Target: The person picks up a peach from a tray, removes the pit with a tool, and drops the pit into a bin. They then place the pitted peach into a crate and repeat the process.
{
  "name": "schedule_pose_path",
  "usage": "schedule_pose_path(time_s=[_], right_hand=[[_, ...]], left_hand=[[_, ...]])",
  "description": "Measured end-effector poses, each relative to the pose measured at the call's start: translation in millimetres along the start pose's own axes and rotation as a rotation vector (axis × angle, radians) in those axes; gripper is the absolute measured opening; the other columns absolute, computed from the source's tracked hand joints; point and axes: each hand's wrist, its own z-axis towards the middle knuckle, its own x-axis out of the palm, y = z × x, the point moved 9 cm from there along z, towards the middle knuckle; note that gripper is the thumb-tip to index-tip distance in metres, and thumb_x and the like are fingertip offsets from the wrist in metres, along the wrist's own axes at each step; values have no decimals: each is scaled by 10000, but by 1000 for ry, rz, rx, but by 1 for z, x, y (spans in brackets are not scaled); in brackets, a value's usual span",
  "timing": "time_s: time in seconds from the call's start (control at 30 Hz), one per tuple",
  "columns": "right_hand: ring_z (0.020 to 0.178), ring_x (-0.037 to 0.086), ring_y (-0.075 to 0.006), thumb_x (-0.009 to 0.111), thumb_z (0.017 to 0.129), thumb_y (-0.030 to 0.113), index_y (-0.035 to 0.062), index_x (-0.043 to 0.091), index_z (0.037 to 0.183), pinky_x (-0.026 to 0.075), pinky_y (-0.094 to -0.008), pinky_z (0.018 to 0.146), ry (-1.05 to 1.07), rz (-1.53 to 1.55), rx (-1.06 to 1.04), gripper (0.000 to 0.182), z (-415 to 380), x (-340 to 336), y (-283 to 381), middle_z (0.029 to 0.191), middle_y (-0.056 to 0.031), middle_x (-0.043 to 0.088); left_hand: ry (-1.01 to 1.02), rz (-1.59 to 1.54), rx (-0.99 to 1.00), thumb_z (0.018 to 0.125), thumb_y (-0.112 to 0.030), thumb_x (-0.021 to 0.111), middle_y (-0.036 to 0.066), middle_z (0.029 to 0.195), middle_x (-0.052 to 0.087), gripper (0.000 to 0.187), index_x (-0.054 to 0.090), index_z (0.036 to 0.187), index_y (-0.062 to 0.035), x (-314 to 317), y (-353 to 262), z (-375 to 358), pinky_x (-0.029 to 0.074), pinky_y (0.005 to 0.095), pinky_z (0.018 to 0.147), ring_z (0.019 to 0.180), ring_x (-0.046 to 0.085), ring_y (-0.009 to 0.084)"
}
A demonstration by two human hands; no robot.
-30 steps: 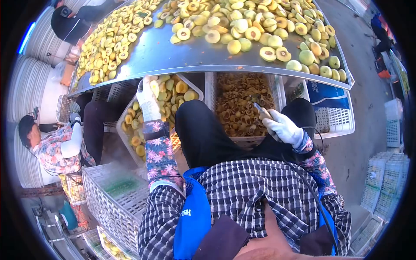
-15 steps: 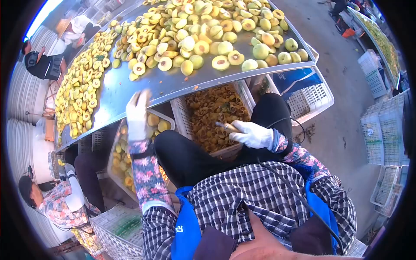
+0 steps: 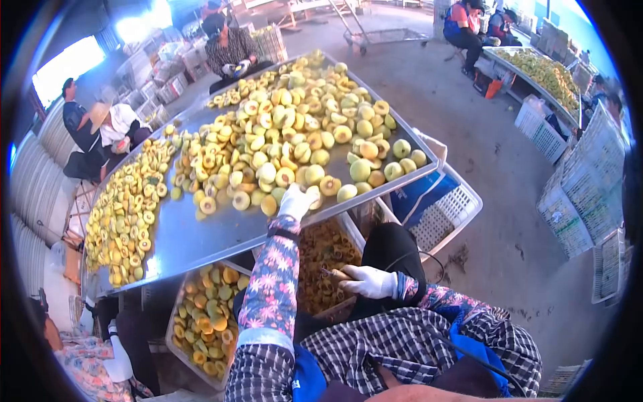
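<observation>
My left hand (image 3: 295,203), in a white glove, reaches over the near edge of the metal table (image 3: 207,238). Its fingers are closed round a yellow peach half (image 3: 314,197) at the front of the fruit pile. A white-gloved right hand (image 3: 370,282), also mine, is wrapped round a pitting tool (image 3: 339,274) with a wooden handle and a thin metal tip. The tool is above a crate of brown pits and scraps (image 3: 321,258) between my knees. Many whole and halved yellow-green peaches (image 3: 268,137) cover the table.
A crate of peach halves (image 3: 204,318) stands under the table at my left. A white basket with a blue bag (image 3: 429,201) is at the right. Co-workers (image 3: 231,50) sit around the table. Stacked crates (image 3: 583,181) stand far right.
My left hand has moved from the table's edge up and right to the fruit. My right hand still holds the tool. The view has tilted up, showing more of the room.
</observation>
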Motion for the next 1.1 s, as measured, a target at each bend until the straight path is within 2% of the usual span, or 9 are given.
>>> schedule_pose_path(time_s=[0.07, 0.2, 0.27, 0.33, 0.47, 0.53, 0.57, 0.67, 1.1], right_hand=[[765, 600, -239, 527, 933, 312, 18, 516, 1045, 473, -365, 683, -54, 6, -35, 315, 1, -8, 6, 798, -140, 593], [746, 561, -143, 561, 915, 236, 14, 520, 1120, 481, -313, 671, -232, 315, -101, 305, 7, -28, 19, 848, -73, 592], [723, 554, -128, 569, 909, 191, 17, 517, 1123, 474, -311, 645, -316, 379, -119, 281, 8, -43, 46, 823, -71, 588], [699, 592, -237, 560, 906, 167, 18, 514, 1120, 467, -349, 629, -369, 202, -255, 265, 10, -56, 74, 787, -129, 576], [727, 587, -392, 574, 901, 212, 18, 509, 1107, 468, -425, 643, -556, -273, -591, 290, 7, -62, 122, 780, -197, 583], [725, 597, -398, 579, 900, 235, 25, 497, 1085, 468, -441, 639, -539, -206, -452, 292, 17, -60, 111, 765, -212, 597], [725, 603, -399, 582, 898, 242, 28, 490, 1075, 469, -446, 635, -535, -260, -411, 293, 19, -58, 113, 761, -216, 603], [720, 612, -397, 591, 891, 237, 34, 477, 1069, 473, -453, 620, -536, -339, -375, 293, 18, -53, 116, 758, -214, 613], [669, 630, -349, 607, 877, 200, 25, 466, 1093, 490, -403, 557, -684, -562, -434, 312, 1, -47, 126, 746, -181, 618]], left_hand=[[20, -542, -86, 783, -144, 705, 88, 1021, 629, 435, 533, 1167, -30, -12, -7, -20, 554, 338, 628, 834, 642, 211], [85, -1222, -10, 844, -111, 608, 35, 1091, 606, 402, 510, 1233, -144, -49, -46, -96, 551, 384, 756, 945, 619, 202], [74, -1412, 37, 865, -92, 596, 73, 1080, 596, 342, 520, 1198, -113, -54, -42, -117, 543, 418, 832, 986, 607, 251], [69, -1536, -43, 843, -35, 631, 71, 1113, 582, 367, 552, 1173, -177, -55, -37, -138, 551, 447, 799, 990, 606, 250], [-87, -1589, -17, 884, -105, 608, 82, 1111, 586, 295, 539, 1170, -126, -62, -43, -170, 542, 426, 827, 995, 611, 258], [-4, -1753, -31, 933, -245, 561, 100, 1089, 600, 288, 530, 1151, -59, -59, -53, -177, 525, 406, 861, 980, 619, 265], [8, -1778, -76, 931, -429, 522, 149, 1147, 579, 542, 488, 1193, 44, -59, -57, -178, 502, 423, 911, 1081, 571, 323], [-26, -1786, -93, 930, -480, 494, 155, 1136, 584, 585, 491, 1191, 44, -60, -64, -185, 469, 435, 948, 1086, 571, 330], [-114, -1886, -18, 959, -289, 436, 173, 1172, 569, 383, 475, 1244, -36, -49, -77, -193, 454, 488, 972, 1105, 552, 360]])
